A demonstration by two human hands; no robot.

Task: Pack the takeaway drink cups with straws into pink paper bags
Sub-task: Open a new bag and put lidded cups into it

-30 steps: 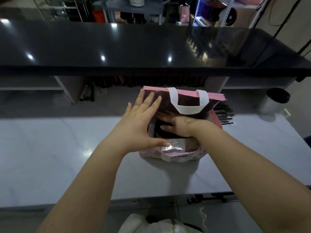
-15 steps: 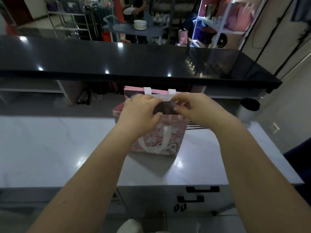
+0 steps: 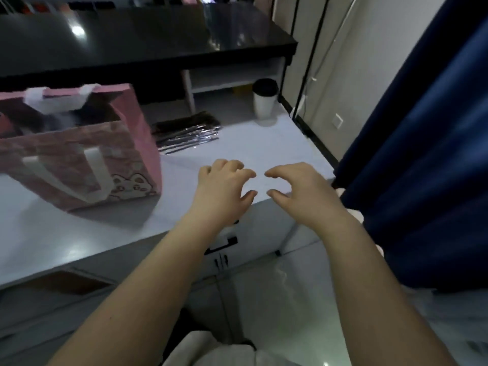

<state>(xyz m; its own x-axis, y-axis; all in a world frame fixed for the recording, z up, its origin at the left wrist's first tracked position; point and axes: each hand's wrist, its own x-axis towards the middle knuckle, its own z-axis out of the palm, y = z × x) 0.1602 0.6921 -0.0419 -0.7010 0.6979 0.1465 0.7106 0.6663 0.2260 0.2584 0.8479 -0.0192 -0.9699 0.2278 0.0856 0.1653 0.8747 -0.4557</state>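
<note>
While nothing is held by either of the hands, the left hand (image 3: 224,191) and the right hand (image 3: 298,191) are seen side by side above the near edge of the tabletop (image 3: 250,149), fingers loosely curled toward each other and apart from everything else. The pink paper bag (image 3: 79,154) is stood upright well to their left, its mouth open, with something dark inside that cannot be made out. Whether a straw has been packed cannot be told. A white takeaway cup (image 3: 264,101) with a black lid is placed at the far right corner, close to the edge, and a pile of wrapped straws (image 3: 187,133) is laid between it and the bag. If the cup is reached for hastily, it could be knocked off that corner. The light bag could be tipped by a passing forearm and its contents spilled. A straw could also be left out, since the pile is partly hidden behind the bag.
</note>
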